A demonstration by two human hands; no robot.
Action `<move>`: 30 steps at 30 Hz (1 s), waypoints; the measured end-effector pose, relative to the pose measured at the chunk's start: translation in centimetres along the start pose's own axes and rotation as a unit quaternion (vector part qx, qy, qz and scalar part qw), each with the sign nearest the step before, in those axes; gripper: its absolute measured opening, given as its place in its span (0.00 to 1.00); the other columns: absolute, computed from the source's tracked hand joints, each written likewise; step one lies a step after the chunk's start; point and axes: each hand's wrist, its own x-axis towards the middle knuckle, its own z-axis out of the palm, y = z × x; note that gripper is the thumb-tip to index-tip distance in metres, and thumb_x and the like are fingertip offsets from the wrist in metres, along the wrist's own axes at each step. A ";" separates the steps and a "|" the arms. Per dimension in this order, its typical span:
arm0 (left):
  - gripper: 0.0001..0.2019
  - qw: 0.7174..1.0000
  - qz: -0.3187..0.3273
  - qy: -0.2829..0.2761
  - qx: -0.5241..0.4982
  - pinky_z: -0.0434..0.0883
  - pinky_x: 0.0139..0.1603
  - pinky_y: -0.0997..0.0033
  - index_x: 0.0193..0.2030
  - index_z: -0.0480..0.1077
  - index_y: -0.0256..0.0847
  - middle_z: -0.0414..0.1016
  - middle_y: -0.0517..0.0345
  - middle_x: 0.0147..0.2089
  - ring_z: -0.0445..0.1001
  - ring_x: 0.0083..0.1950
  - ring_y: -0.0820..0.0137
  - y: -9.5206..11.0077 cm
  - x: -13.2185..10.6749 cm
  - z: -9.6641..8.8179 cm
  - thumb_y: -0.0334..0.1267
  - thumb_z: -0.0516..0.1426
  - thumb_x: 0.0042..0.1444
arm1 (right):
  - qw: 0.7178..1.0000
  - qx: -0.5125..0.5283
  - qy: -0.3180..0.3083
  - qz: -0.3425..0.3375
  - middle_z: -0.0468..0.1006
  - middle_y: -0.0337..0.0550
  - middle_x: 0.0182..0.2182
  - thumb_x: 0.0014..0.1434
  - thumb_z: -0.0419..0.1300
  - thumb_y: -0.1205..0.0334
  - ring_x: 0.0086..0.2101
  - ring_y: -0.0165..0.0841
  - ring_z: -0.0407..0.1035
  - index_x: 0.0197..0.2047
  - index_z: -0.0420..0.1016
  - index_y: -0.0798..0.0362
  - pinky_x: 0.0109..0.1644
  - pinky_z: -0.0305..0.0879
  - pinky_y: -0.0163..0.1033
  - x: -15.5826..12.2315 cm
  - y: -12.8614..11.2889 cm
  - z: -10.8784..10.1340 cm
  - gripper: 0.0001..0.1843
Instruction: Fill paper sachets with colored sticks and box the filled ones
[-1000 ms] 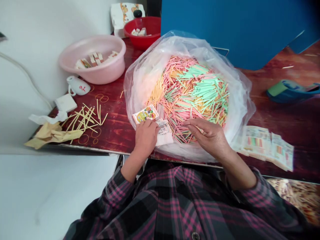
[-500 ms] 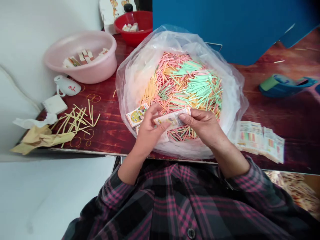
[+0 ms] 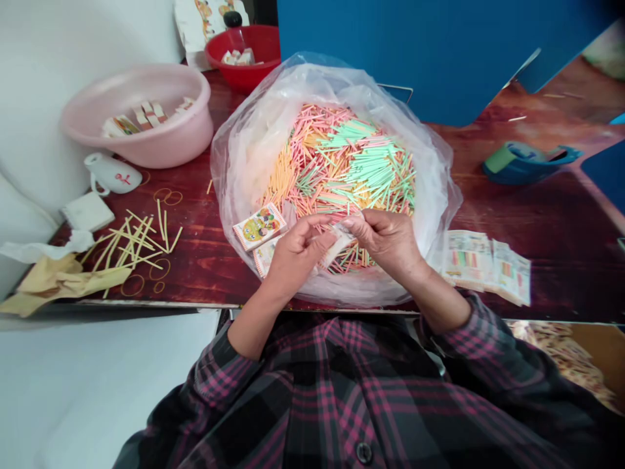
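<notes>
Both hands meet over the near side of a large clear plastic bag [image 3: 244,150] full of thin coloured sticks [image 3: 374,166], pink, orange and mint green. My left hand [image 3: 300,254] pinches one end of a small printed packet [image 3: 342,240]. At the packet's other end, the thumb and fingers of my right hand [image 3: 388,241] are closed on its edge. Fingers cover much of the packet, so its print is hard to make out. Left of my left hand, a stack of printed packets [image 3: 260,226] with a yellow cartoon picture lies on the bag's near-left side.
Filled flat packets [image 3: 481,264] lie at the right. Loose yellow sticks [image 3: 134,238], rubber bands [image 3: 133,284] and a white mug [image 3: 114,174] are at the left. Behind stand a pink basin [image 3: 180,140], a red basin [image 3: 266,45] and a blue panel [image 3: 390,58]. A blue tape dispenser [image 3: 525,166] stands right.
The packet has turned and is now more covered by my fingers, its printed face less visible. My right hand has drawn closer to the left. The whole view has shifted slightly.
</notes>
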 end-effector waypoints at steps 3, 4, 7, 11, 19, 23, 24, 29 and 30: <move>0.06 0.997 0.031 0.008 0.067 0.71 0.43 0.70 0.37 0.77 0.42 0.78 0.60 0.35 0.74 0.37 0.70 0.0 0.0 -0.4 0.41 0.63 0.60 | 0.996 0.004 -0.080 -0.023 0.72 0.36 0.20 0.65 0.57 0.33 0.24 0.29 0.65 0.25 0.77 0.51 0.29 0.60 0.36 0.1 0.8 -1.3 0.31; 0.05 0.996 0.039 0.026 0.081 0.71 0.45 0.70 0.36 0.77 0.42 0.78 0.60 0.36 0.75 0.39 0.70 0.0 -0.1 -0.7 0.40 0.63 0.59 | 0.994 -0.005 -0.106 -0.033 0.78 0.38 0.25 0.67 0.57 0.37 0.27 0.31 0.71 0.31 0.81 0.50 0.32 0.65 0.36 0.0 1.2 -2.0 0.27; 0.05 0.993 0.032 0.074 0.088 0.70 0.45 0.70 0.36 0.77 0.41 0.78 0.60 0.36 0.74 0.39 0.71 -0.3 -0.8 -1.6 0.39 0.63 0.59 | 0.977 -0.097 -0.165 -0.094 0.87 0.44 0.45 0.69 0.58 0.54 0.43 0.37 0.81 0.52 0.83 0.47 0.47 0.75 0.41 -0.7 2.9 -4.4 0.15; 0.07 0.996 -0.014 0.051 0.067 0.69 0.40 0.71 0.35 0.77 0.41 0.77 0.61 0.33 0.72 0.35 0.71 -1.2 -1.9 -2.4 0.41 0.63 0.58 | 0.900 -0.291 -0.253 -0.202 0.80 0.48 0.61 0.66 0.53 0.72 0.62 0.42 0.73 0.64 0.76 0.48 0.65 0.66 0.53 -2.1 4.9 -5.9 0.26; 0.08 0.997 -0.051 0.062 0.020 0.65 0.34 0.73 0.33 0.75 0.40 0.73 0.64 0.29 0.67 0.30 0.74 -2.7 -2.1 -2.5 0.43 0.64 0.56 | 0.813 -0.421 -0.286 -0.284 0.79 0.44 0.62 0.65 0.56 0.73 0.63 0.47 0.69 0.65 0.73 0.46 0.68 0.55 0.63 -1.4 6.1 -3.6 0.27; 0.09 0.995 -0.071 0.074 -0.013 0.65 0.34 0.73 0.33 0.75 0.40 0.73 0.63 0.29 0.67 0.30 0.74 -2.8 -2.2 -2.5 0.44 0.65 0.54 | 0.797 -0.462 -0.269 -0.279 0.82 0.54 0.57 0.65 0.56 0.73 0.56 0.48 0.72 0.60 0.76 0.55 0.68 0.54 0.63 -0.9 6.1 -3.1 0.22; 0.10 0.994 -0.077 0.076 -0.019 0.65 0.35 0.73 0.33 0.75 0.40 0.73 0.63 0.29 0.68 0.30 0.74 -2.9 -2.2 -2.5 0.44 0.65 0.54 | 0.794 -0.473 -0.265 -0.275 0.84 0.55 0.53 0.65 0.56 0.72 0.53 0.47 0.73 0.58 0.78 0.57 0.68 0.53 0.63 -0.9 6.1 -2.9 0.20; 0.10 0.993 -0.088 0.077 -0.036 0.66 0.35 0.73 0.33 0.75 0.40 0.74 0.63 0.29 0.68 0.30 0.74 -3.0 -2.2 -2.6 0.44 0.65 0.54 | 0.818 -0.457 -0.242 -0.253 0.86 0.47 0.43 0.67 0.54 0.73 0.47 0.43 0.72 0.53 0.80 0.51 0.72 0.48 0.65 -0.4 6.4 -1.8 0.18; 0.10 0.992 -0.088 0.079 -0.041 0.66 0.34 0.73 0.33 0.75 0.41 0.73 0.63 0.29 0.68 0.30 0.74 -3.0 -2.2 -2.6 0.44 0.66 0.54 | 0.827 -0.446 -0.237 -0.248 0.86 0.46 0.43 0.67 0.54 0.73 0.48 0.43 0.71 0.53 0.80 0.50 0.72 0.47 0.65 -0.3 6.4 -1.7 0.19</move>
